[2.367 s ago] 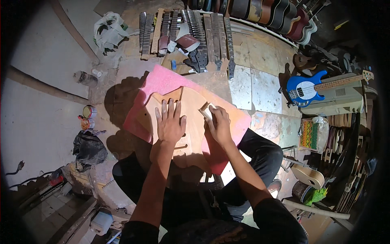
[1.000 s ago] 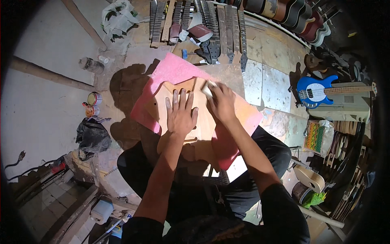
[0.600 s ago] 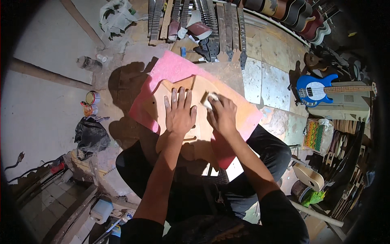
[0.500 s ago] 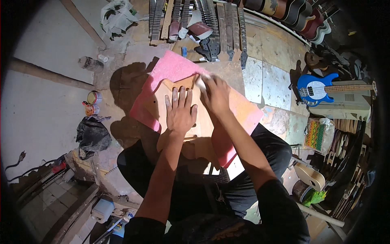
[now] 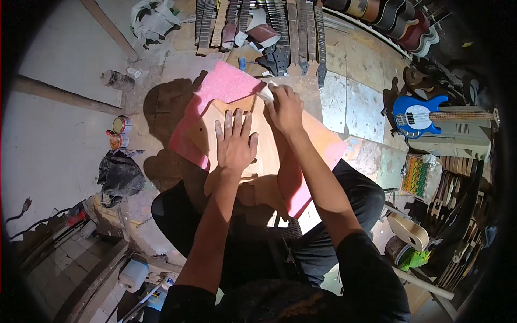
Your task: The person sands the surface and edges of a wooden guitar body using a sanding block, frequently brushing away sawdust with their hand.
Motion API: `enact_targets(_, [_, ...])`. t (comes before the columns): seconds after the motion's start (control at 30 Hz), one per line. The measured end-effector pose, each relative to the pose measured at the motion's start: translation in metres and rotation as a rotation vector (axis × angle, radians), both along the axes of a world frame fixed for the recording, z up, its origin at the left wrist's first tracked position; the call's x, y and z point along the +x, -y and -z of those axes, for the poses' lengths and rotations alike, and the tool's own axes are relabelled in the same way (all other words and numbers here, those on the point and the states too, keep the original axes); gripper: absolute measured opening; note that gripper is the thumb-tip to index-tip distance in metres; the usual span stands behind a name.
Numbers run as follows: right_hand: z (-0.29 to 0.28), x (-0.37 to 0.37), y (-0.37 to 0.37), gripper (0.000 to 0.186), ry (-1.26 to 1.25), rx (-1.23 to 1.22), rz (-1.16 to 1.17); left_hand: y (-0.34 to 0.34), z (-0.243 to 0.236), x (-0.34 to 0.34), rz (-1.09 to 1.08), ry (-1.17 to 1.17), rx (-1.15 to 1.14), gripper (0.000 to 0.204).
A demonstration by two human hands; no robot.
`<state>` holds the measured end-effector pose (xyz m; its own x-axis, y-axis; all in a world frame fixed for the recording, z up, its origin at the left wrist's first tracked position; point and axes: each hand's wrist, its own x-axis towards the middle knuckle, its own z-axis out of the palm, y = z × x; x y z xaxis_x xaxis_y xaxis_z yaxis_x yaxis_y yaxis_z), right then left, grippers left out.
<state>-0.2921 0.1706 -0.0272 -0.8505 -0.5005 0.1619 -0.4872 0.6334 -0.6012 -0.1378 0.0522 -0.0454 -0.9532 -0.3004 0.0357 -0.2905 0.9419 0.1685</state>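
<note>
An unpainted wooden guitar body (image 5: 266,156) lies across my lap on a pink foam sheet (image 5: 229,83). My left hand (image 5: 235,146) rests flat on its face, fingers stretched toward the far edge. At the upper right edge of the wood, my right hand (image 5: 288,110) pinches a folded piece of pale sandpaper (image 5: 265,94) against the rim. A hollowed cutout shows near the far end of the body, partly shaded. The fingertips under the sandpaper are hidden.
Several guitar necks (image 5: 293,37) lie beyond the foam, with curled sandpaper sheets (image 5: 264,35) on them. A blue bass guitar (image 5: 420,117) rests at the right. Cans (image 5: 121,125) and a black plastic bag (image 5: 119,175) sit at the left. Finished guitar bodies (image 5: 385,16) line the far right.
My right hand has slid the sandpaper slightly farther away along the edge of the wood. My left hand stays pressed flat on the body; the whole view has shifted a little.
</note>
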Motion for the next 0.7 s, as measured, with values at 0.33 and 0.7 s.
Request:
enact_targets(0.33, [-0.001,0.031,-0.046,0.047,-0.088,-0.01,0.019,-0.003,-0.005,0.001,0.009,-0.031,0.056,0.064])
enact_targets(0.7, [-0.008,0.103,-0.081,0.048,-0.078,0.04,-0.169,-0.001,-0.005,0.008,-0.013,-0.017,0.074,0.063])
